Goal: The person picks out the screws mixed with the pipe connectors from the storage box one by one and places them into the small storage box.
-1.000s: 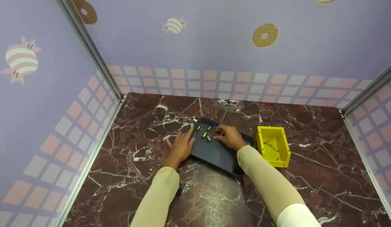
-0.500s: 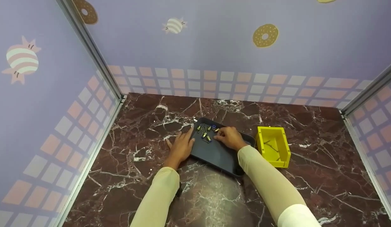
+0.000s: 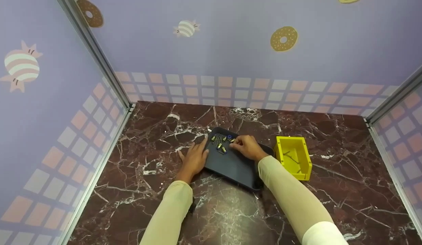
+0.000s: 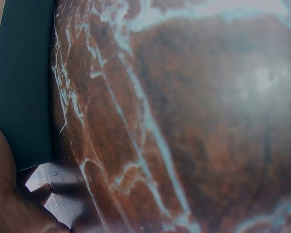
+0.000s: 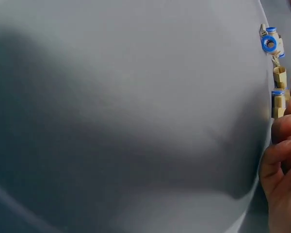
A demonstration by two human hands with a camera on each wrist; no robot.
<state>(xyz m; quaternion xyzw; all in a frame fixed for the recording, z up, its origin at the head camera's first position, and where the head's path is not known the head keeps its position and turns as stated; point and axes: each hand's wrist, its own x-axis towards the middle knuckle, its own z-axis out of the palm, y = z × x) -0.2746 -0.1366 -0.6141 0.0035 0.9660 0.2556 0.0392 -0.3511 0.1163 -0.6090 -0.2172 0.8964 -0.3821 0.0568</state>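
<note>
A dark shallow tray (image 3: 233,168) lies on the marbled table. Brass push-in fittings (image 3: 220,146) with blue collars and several thin screws (image 3: 218,139) are grouped at its far left. My left hand (image 3: 194,158) rests along the tray's left rim, fingers extended. Curled fingers of my right hand (image 3: 246,147) reach down among the fittings, fingertips close together. In the right wrist view, a brass fitting (image 5: 279,104) sits right at those fingertips. Whether something is pinched between them is hidden.
To the right of the tray stands a yellow bin (image 3: 279,149) with a few screws (image 3: 292,158) inside. Patterned panels (image 3: 211,51) enclose the marbled table (image 3: 139,190) at the back and sides.
My right hand has shifted slightly within the tray, uncovering a fitting and a blue collar beside its fingertips. The left hand and the yellow bin stay in place.
</note>
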